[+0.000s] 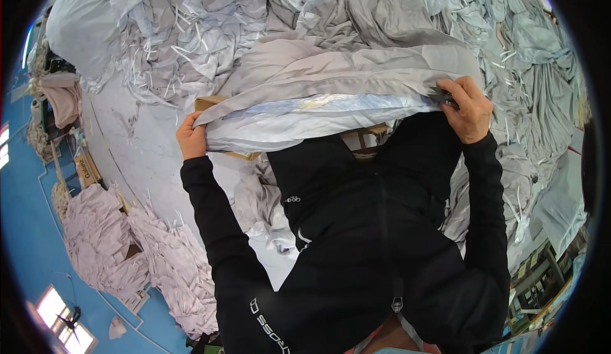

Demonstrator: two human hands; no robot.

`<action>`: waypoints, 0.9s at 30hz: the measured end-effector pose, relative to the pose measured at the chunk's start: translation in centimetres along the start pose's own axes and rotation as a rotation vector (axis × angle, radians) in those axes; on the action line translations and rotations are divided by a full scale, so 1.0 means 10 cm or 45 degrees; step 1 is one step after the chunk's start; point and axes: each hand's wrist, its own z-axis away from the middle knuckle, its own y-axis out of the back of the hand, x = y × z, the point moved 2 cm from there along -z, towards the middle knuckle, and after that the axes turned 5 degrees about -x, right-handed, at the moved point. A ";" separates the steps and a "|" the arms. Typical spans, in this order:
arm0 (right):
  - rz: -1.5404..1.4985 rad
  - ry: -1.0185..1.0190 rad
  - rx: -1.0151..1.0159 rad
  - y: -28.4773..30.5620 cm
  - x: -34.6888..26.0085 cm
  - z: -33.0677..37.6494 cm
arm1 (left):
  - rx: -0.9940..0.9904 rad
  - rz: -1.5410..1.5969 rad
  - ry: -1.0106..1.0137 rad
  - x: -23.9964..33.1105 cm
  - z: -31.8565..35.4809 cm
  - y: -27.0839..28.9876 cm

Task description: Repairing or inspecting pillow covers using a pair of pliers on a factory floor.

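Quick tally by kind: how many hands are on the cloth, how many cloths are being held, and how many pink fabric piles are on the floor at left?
Hands gripping the cloth: 2, left hand and right hand
Grey cloth stretched between them: 1
Pink fabric piles: 2, as far as I can separate them
Total: 5

Textile workshop — heaps of grey cloth [356, 10] everywhere — blue floor [25, 226].

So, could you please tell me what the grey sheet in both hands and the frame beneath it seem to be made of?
Grey sheet: smooth woven fabric, likely satin-like, judging by its soft sheen and fluid folds. Frame: apparently bare wood, pale tan and matte; mostly hidden, so uncertain.
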 end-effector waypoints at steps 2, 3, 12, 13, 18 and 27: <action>-0.020 0.069 0.073 -0.01 0.03 -0.07 | -0.026 -0.040 -0.026 0.02 -0.02 0.01; -0.033 0.131 0.143 0.00 0.05 -0.09 | -0.017 -0.045 -0.027 0.02 -0.03 0.01; -1.002 -0.547 -0.185 -0.04 0.74 -0.25 | -0.341 0.212 0.140 0.25 -0.12 0.02; -0.979 -0.563 -0.192 -0.06 0.72 -0.31 | -0.431 0.253 0.187 0.13 -0.13 0.15; -0.669 -0.597 -0.234 -0.11 0.75 -0.41 | -0.566 0.391 0.233 0.00 -0.24 0.23; -0.323 -0.515 -0.111 -0.15 0.58 -0.49 | -0.358 0.444 0.195 -0.26 -0.34 0.20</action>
